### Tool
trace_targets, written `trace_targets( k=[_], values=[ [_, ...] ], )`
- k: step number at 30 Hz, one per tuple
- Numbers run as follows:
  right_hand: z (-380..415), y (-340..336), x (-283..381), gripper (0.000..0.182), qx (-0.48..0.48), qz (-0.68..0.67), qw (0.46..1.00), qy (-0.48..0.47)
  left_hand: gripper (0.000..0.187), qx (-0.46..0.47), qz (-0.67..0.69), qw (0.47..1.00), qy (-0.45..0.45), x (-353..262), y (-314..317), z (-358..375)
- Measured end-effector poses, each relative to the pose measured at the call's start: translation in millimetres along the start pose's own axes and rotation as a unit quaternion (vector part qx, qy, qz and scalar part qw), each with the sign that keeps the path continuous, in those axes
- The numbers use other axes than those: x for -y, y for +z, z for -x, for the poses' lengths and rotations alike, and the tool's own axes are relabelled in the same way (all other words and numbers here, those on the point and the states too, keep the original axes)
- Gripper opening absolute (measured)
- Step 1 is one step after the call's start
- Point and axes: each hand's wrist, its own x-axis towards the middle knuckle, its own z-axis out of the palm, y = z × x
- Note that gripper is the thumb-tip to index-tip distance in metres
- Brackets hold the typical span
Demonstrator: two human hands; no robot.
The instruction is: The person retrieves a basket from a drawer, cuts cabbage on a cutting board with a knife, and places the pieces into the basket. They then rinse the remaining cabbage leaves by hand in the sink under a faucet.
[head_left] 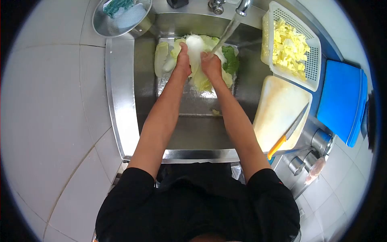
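Both my hands reach into a steel sink. My left hand and my right hand grip a pale cabbage leaf from either side, holding it under water that streams from the tap. More cabbage leaves, pale and dark green, lie in the basin around my hands.
A white slotted basket of chopped cabbage sits on the sink's right rim. Beside it lie a white cutting board with an orange-handled knife, a blue board and metal cups. A metal bowl stands at top left.
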Motion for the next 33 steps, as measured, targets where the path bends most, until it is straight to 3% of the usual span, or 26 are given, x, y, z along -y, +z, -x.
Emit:
trace_targets(
  k=[1, 2, 3, 4, 7, 8, 9, 10, 11, 12, 13, 14, 15, 16, 17, 19, 20, 21, 22, 23, 25, 27, 28, 30, 31, 33],
  values=[
    [2.3, -1.2, -2.0, 0.036, 0.0, 0.001, 1.0, 0.002, 0.043, 0.04, 0.085, 0.996, -0.002, -4.0, 10.7, 8.2],
    [3.3, -1.2, -5.0, 0.036, -0.005, 0.021, 1.0, -0.005, 0.043, 0.04, 0.086, 0.996, -0.003, 1.2, 11.2, 6.7],
    [5.0, -1.1, -8.3, 0.036, -0.01, 0.04, 0.999, -0.011, 0.044, -0.008, -0.122, 0.991, 0.052, 9.0, 12.6, 5.8],
    [6.1, -0.9, -11.1, 0.036, -0.01, 0.04, 0.999, -0.009, 0.044, -0.053, -0.325, 0.938, 0.104, 14.6, 13.7, 4.0],
    [8.6, 2.8, -26.7, 0.03, -0.001, 0.046, 0.998, -0.037, 0.046, -0.079, -0.422, 0.892, 0.144, 7.5, 30.6, 17.5],
    [9.5, 4.0, -35.8, 0.03, 0.014, -0.044, 0.995, -0.092, 0.046, -0.081, -0.422, 0.892, 0.143, 7.0, 26.0, 15.6],
    [8.0, 5.4, -44.8, 0.031, 0.029, -0.135, 0.98, -0.146, 0.044, -0.095, -0.473, 0.851, 0.208, 6.3, 19.3, 12.2],
    [4.4, 5.4, -54.2, 0.031, 0.035, -0.138, 0.979, -0.146, 0.042, -0.11, -0.521, 0.802, 0.27, 4.4, 10.9, 9.1],
    [-1.0, 7.0, -63.6, 0.03, 0.117, -0.171, 0.974, -0.095, 0.042, -0.117, -0.523, 0.8, 0.269, -6.7, 2.9, 9.5],
    [-4.6, 15.0, -70.0, 0.029, 0.201, -0.202, 0.958, -0.043, 0.041, -0.18, -0.409, 0.86, 0.246, -22.6, -8.4, 12.5],
    [-10.0, 28.5, -73.4, 0.029, 0.209, -0.206, 0.955, -0.042, 0.04, -0.237, -0.286, 0.902, 0.218, -36.4, -20.1, 18.1],
    [-20.8, 43.0, -78.8, 0.032, 0.195, -0.082, 0.977, -0.024, 0.04, -0.244, -0.287, 0.9, 0.218, -44.2, -37.2, 24.7],
    [-31.4, 58.7, -86.0, 0.034, 0.177, 0.045, 0.983, -0.009, 0.039, -0.24, -0.411, 0.836, 0.275, -49.7, -56.2, 32.2],
    [-34.6, 91.5, -103.4, 0.037, 0.09, 0.074, 0.989, -0.088, 0.038, -0.23, -0.526, 0.751, 0.326, -54.2, -66.5, 38.1],
    [-35.7, 104.0, -96.2, 0.037, 0.092, 0.069, 0.989, -0.089, 0.038, -0.232, -0.53, 0.747, 0.327, -55.5, -68.8, 46.9],
    [-33.2, 124.7, -74.6, 0.042, -0.007, 0.215, 0.943, -0.256, 0.036, -0.223, -0.476, 0.776, 0.348, -52.8, -71.0, 72.9],
    [-30.5, 130.5, -59.9, 0.048, 0.004, 0.235, 0.953, -0.192, 0.036, -0.222, -0.48, 0.774, 0.349, -51.5, -75.5, 80.1],
    [-39.2, 148.7, -66.5, 0.048, 0.004, 0.233, 0.954, -0.191, 0.035, -0.244, -0.416, 0.817, 0.316, -47.0, -83.8, 86.9],
    [-54.1, 176.8, -82.9, 0.049, 0.037, 0.299, 0.941, -0.154, 0.034, -0.266, -0.347, 0.854, 0.281, -42.3, -88.2, 94.7],
    [-60.7, 193.0, -91.5, 0.051, 0.069, 0.363, 0.922, -0.116, 0.034, -0.266, -0.349, 0.854, 0.28, -38.0, -88.0, 103.8],
    [-48.5, 180.1, -82.4, 0.051, 0.075, 0.338, 0.935, -0.079, 0.036, -0.283, -0.381, 0.842, 0.255, -30.2, -86.7, 121.5],
    [-51.3, 158.4, -81.7, 0.041, 0.037, 0.079, 0.996, -0.004, 0.036, -0.264, -0.375, 0.843, 0.28, -26.4, -85.1, 127.4],
    [-50.5, 140.2, -83.6, 0.041, 0.033, 0.083, 0.996, -0.007, 0.036, -0.247, -0.369, 0.844, 0.301, -23.9, -84.0, 128.9],
    [-41.3, 85.6, -75.7, 0.024, 0.051, 0.03, 0.991, -0.119, 0.036, -0.244, -0.397, 0.831, 0.305, -32.6, -72.3, 124.7],
    [-40.0, 63.8, -71.0, 0.024, 0.049, 0.036, 0.99, -0.125, 0.036, -0.243, -0.428, 0.813, 0.31, -38.2, -67.7, 117.2],
    [-38.4, 24.8, -54.9, 0.018, 0.071, 0.198, 0.942, -0.26, 0.038, -0.207, -0.461, 0.807, 0.305, -49.9, -67.4, 86.2]
  ],
)
